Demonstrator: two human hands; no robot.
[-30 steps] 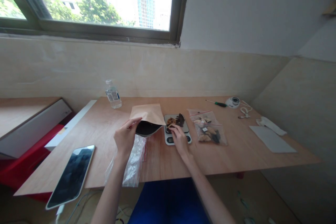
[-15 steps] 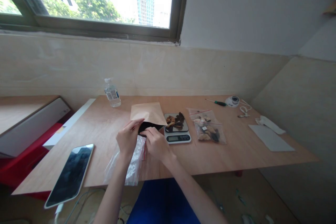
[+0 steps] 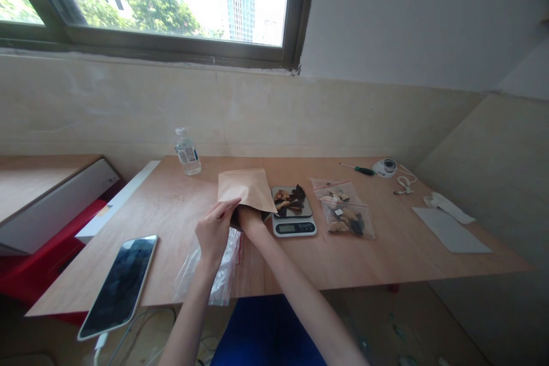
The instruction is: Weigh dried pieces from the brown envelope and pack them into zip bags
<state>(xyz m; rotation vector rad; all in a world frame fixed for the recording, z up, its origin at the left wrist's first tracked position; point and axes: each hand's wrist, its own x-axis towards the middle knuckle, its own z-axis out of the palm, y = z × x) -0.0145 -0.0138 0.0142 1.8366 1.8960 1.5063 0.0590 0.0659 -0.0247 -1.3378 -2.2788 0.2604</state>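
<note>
My left hand (image 3: 214, 227) pinches the near edge of a brown paper bag (image 3: 246, 184), whose mouth gapes toward me and shows a dark inside. Up to about the wrist, my right hand (image 3: 253, 222) is inside that mouth, so its fingers are hidden. Just right of the bag is a kitchen scale (image 3: 295, 227) with dried brown slices (image 3: 290, 201) on its plate. Farther right lie clear zip bags (image 3: 349, 220) of similar dried pieces. Below my hands, flat clear zip bags (image 3: 223, 274) rest at the table's front edge.
A phone (image 3: 120, 286) with a cable overhangs the front left edge. Behind stands a water bottle (image 3: 187, 153). At the right back are a screwdriver (image 3: 363, 171) and a white dome camera (image 3: 385, 167). White paper (image 3: 450, 230) lies near the right edge.
My right hand has gone from the bag's opening to deep inside it. My left hand keeps its hold on the edge. The view has shifted slightly.
</note>
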